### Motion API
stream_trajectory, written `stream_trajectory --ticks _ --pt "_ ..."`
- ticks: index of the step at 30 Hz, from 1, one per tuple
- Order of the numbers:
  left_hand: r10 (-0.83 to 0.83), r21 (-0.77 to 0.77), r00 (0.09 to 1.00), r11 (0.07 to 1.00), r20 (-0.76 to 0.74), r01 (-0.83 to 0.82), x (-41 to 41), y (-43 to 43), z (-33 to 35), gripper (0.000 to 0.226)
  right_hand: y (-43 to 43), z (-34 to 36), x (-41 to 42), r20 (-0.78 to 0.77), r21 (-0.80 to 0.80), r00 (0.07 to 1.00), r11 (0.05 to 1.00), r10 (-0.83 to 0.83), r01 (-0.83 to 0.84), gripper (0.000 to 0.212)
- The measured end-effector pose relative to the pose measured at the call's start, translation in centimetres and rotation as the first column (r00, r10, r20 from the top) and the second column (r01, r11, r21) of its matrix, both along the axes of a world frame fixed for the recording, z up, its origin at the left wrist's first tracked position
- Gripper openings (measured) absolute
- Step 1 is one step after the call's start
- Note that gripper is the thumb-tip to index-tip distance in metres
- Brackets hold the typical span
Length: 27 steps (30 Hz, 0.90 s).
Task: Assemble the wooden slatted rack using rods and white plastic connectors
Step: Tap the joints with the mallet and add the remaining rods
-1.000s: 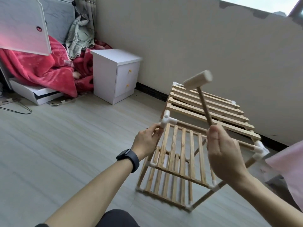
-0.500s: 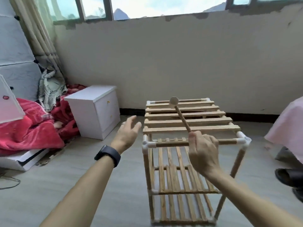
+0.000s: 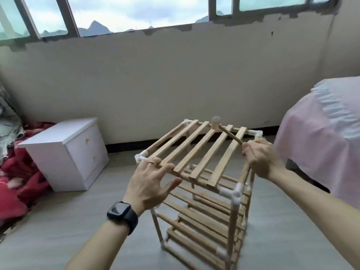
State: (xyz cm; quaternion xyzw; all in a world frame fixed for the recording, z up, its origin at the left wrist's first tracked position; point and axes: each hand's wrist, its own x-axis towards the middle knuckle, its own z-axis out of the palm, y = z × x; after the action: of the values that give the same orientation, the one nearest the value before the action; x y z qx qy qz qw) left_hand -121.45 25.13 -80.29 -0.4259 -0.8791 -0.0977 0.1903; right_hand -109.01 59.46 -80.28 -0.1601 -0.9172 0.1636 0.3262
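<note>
I see the rack standing upright on the floor, near the wall. The left hand rests on the top tier's near-left corner, fingers spread wide and straight. The right hand has its fingers curled tight round the handle of a wooden mallet, whose head is over the far slats. 1 white connector caps the near-right corner.

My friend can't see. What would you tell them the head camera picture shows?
A person's left hand rests on the top front edge of a wooden slatted rack standing on the floor, while the right hand holds a wooden mallet over its top shelf. A white cabinet stands to the left.
</note>
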Motion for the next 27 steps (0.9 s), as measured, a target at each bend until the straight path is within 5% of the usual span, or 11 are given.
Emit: stream_trajectory --ticks 3,7,11,15,19,21,24,27 --pt "0.103 -0.071 0.991 0.991 -0.088 -0.11 2.0 4.3 0.3 0.074 1.5 1.5 0.8 0.042 -0.122 0.997 0.99 -0.06 0.065 0.047" --pt "0.102 -0.182 0.994 0.979 0.028 -0.096 2.8 6.7 0.6 0.086 -1.6 4.3 3.5 -0.101 -0.331 0.993 0.943 -0.065 0.028 0.051" --pt "0.15 -0.157 0.989 0.977 0.013 -0.146 5.2 8.1 1.2 0.095 -8.3 2.8 6.1 -0.005 -0.278 0.997 0.958 -0.077 0.072 0.054" --pt "0.249 -0.227 0.966 0.946 0.062 -0.23 9.8 11.8 1.9 0.08 -10.3 0.0 5.8 -0.055 -0.067 0.985 0.985 -0.162 0.158 0.036" --pt "0.176 -0.164 0.979 0.974 0.105 -0.158 12.9 12.6 2.0 0.022 -7.4 0.3 5.8 -0.113 -0.142 0.978 0.977 -0.176 0.16 0.026" --pt "0.067 -0.128 0.989 0.99 0.129 -0.05 13.0 11.1 1.5 0.041 -6.6 1.6 6.0 -0.035 -0.173 0.992 0.978 -0.123 0.115 0.029" --pt "0.021 -0.172 1.0 0.985 -0.007 -0.022 12.4 8.0 0.7 0.066 -7.2 3.5 7.5 -0.171 -0.135 0.984 0.988 0.053 -0.077 0.028" --pt "-0.024 -0.105 0.99 0.994 -0.14 0.009 10.7 5.5 1.1 0.071 -9.0 5.3 8.7 -0.283 -0.283 0.936 0.914 0.211 -0.291 0.02"
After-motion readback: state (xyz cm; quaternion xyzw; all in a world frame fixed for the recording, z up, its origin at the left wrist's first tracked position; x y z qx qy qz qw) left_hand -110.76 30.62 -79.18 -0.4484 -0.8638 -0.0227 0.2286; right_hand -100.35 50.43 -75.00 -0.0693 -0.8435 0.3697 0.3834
